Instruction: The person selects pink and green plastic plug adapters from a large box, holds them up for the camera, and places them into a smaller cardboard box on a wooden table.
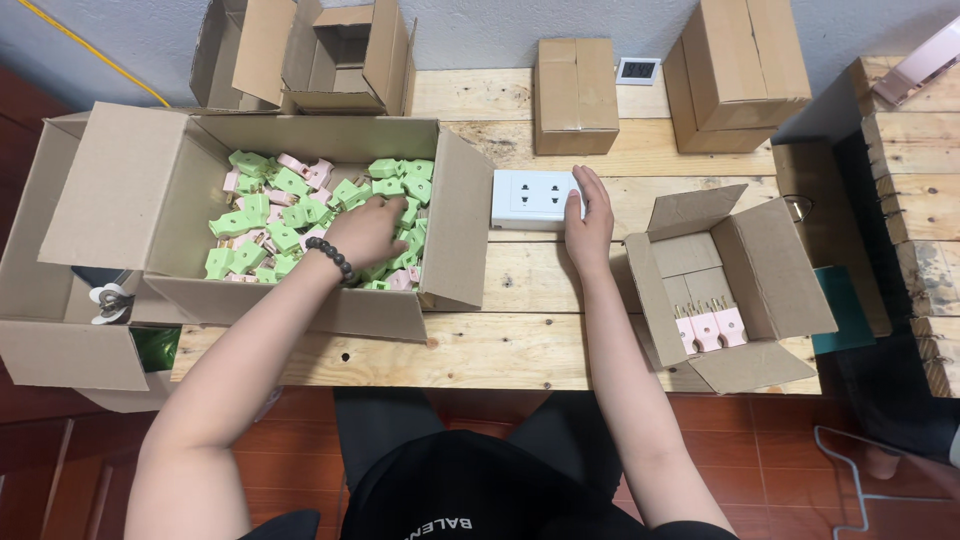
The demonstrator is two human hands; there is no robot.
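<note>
A view from above of a person seated at a pale wooden plank desk [520, 350], both bare arms stretched forward. The left hand [368, 232], a dark beaded bracelet [331, 258] at its wrist, reaches into a large open brown cardboard box [130, 190] and rests on a loose heap of small green and pink plastic plug adapters [290, 215]. Its fingers are spread and curled down into the pile; whether they have closed on one piece cannot be told, because the hand hides what is beneath it.

The right hand [589, 222] lies flat, fingers together and extended, pressing the near right edge of a white rectangular wall socket panel [532, 198] that sits on the desk just right of the big box. It steadies the panel and does not grip it.

Just right of that hand stands a smaller open cardboard box [775, 265] with a few pink plug adapters with brass prongs [708, 327] lined up in a row at its near end. Beyond both hands, closed and open cardboard boxes [574, 95] sit along the wall beside a small digital display [637, 70].

As a judgement: the heap is tangled, so a lifted piece may drag a neighbour out and drop it on the floor. The socket panel is held only by pressure on one edge, so a push against it may make it slide or swivel
</note>
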